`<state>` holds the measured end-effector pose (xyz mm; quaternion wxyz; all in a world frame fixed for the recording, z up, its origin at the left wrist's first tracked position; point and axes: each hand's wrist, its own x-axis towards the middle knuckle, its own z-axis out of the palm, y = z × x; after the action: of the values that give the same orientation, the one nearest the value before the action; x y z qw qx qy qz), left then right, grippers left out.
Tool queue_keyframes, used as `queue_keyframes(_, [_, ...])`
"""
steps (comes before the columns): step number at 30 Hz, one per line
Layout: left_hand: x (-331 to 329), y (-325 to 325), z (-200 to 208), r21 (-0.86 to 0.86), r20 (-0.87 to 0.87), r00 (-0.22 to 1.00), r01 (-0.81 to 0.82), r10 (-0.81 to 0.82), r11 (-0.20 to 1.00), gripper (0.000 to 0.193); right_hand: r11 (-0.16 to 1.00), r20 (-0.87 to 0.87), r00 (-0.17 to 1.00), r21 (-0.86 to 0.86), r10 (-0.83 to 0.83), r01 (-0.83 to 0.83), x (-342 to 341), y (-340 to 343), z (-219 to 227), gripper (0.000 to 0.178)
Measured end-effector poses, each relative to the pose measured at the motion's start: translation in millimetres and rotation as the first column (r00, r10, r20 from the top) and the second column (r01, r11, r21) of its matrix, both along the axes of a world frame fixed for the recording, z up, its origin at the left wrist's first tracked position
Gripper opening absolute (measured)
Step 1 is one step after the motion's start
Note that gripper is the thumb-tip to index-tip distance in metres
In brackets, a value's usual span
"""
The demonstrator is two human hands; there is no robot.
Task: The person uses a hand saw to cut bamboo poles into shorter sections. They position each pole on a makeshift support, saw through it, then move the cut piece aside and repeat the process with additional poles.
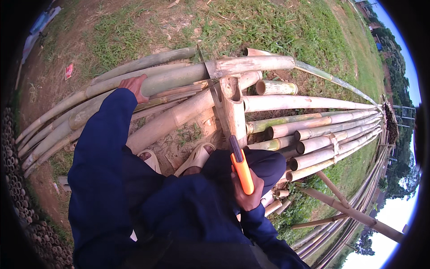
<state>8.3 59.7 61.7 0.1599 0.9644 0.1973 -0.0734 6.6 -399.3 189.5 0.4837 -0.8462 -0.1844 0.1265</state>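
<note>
My right hand (247, 188) is wrapped round the orange and dark handle of a hand saw (218, 105). The saw's long blade points away from me and crosses a thick bamboo pole (179, 76), its edge at the pole where the green part meets a paler part. Whether the teeth have cut in is too small to tell. To the left of the blade, my left hand (134, 87) grips the same pole from above. Under the pole, close to the blade, stands an upright bamboo post (234, 107) with a hollowed top.
Cut bamboo poles (309, 103) lie side by side on the right, with a short bamboo piece (276, 87) beyond them. Stacked bamboo ends (22, 197) fill the far left. A slanted bamboo brace (349, 208) stands at the lower right. My sandalled feet (197, 159) are beside the post.
</note>
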Motion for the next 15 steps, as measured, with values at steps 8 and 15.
queue_keyframes(8, [-1.5,-13.0,-5.6,-0.036,0.010,1.000,0.015,-0.015,0.999,0.067,0.997,-0.228,0.973,0.072,-0.023,0.040,70.7,89.2,-22.6,0.016])
queue_keyframes(15, [-7.9,-0.4,-19.4,-0.013,0.046,0.998,0.040,-0.039,0.999,0.068,1.000,-0.027,1.000,-0.023,-0.009,0.008,-5.1,-2.6,10.8,0.022])
